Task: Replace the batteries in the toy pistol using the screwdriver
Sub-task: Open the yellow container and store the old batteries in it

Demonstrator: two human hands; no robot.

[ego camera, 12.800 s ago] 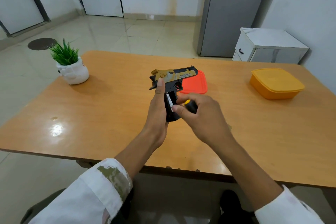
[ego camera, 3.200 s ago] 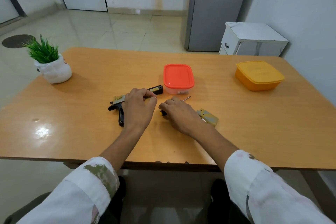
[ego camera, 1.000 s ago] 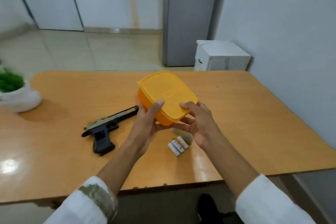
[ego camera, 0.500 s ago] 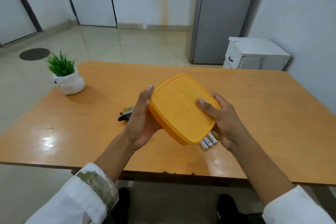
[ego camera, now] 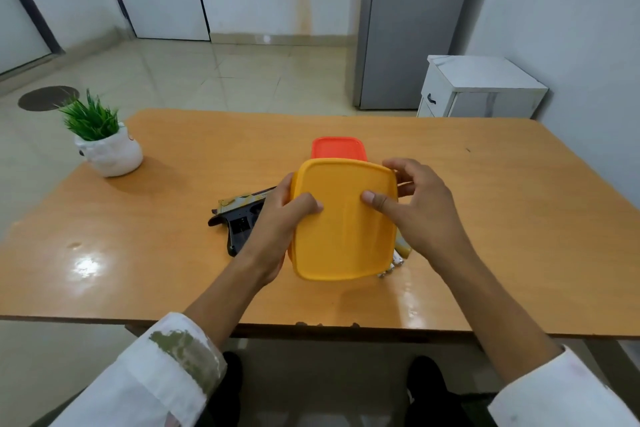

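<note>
Pistol [ego camera: 242,218] lies flat on the surface [ego camera: 502,218], just left of my left hand [ego camera: 273,236], which hides part of it. Neither hand touches it.

I hold the yellow box [ego camera: 343,229] in both hands, its lid tilted toward me. The left fingers wrap the box's left edge, with the thumb pressed on the lid. On the right hand [ego camera: 426,218], the fingers [ego camera: 403,168] curl over the far right corner and the thumb rests on the lid. Both sets of fingers are clamped on the box.

The batteries [ego camera: 391,269] lie on the surface, showing just under the box's near right corner, below the right thumb. A red box [ego camera: 337,148] sits just beyond the fingers, behind the yellow box. A plant [ego camera: 104,146] stands well left of the left fingers.
</note>
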